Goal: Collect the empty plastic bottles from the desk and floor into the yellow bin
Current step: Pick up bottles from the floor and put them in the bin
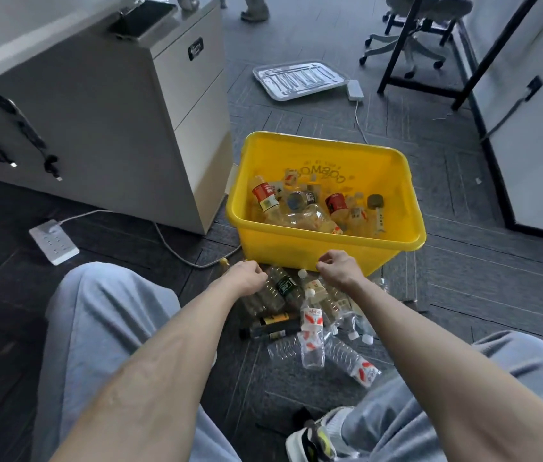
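Bottles (311,331) lie heaped on the floor just before the bin (296,251). Right grip (336,265) hangs loosely curled, empty; left grip (247,276) curls over the heap, its hold unclear. Best seize one bottle each by the body, then lift clear over the rim.

Dark grey carpet tiles (463,278) cover the floor; a white drawer cabinet (113,121) stands upper left, an office chair (443,6) upper right.
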Demonstrator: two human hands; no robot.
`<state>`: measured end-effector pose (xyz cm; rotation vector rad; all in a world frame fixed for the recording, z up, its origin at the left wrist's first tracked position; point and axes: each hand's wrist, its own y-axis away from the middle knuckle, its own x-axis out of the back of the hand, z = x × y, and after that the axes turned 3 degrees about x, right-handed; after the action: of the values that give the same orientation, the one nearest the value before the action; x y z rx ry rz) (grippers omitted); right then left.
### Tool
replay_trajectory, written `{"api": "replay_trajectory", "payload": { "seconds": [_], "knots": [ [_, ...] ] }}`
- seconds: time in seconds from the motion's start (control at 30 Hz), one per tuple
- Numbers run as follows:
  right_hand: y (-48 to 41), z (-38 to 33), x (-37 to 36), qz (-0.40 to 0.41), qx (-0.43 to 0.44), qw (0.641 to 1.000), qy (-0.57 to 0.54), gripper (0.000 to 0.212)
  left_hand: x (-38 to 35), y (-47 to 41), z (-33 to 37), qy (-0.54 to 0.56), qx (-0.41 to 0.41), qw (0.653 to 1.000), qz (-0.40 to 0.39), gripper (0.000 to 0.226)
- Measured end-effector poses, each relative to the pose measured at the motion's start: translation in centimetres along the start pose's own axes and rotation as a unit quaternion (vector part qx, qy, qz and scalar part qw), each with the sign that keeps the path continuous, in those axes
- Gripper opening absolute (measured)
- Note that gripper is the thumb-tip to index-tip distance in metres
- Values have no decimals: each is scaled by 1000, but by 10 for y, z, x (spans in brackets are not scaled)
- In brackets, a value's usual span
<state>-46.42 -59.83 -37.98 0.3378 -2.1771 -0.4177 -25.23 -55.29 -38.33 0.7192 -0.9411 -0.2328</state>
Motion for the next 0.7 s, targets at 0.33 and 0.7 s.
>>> {"api": "replay_trajectory", "payload": {
  "seconds": [0.33, 0.7],
  "knots": [
    [-19, 48, -61, -53, -94, 994, 4, 38, -46, -44, -24, 3, 14, 998, -57, 31],
    [-60, 130, -143, -112, -220, 969, -16, 75, -89, -98, -52, -3, 45, 992, -114, 28]
  ]
}}
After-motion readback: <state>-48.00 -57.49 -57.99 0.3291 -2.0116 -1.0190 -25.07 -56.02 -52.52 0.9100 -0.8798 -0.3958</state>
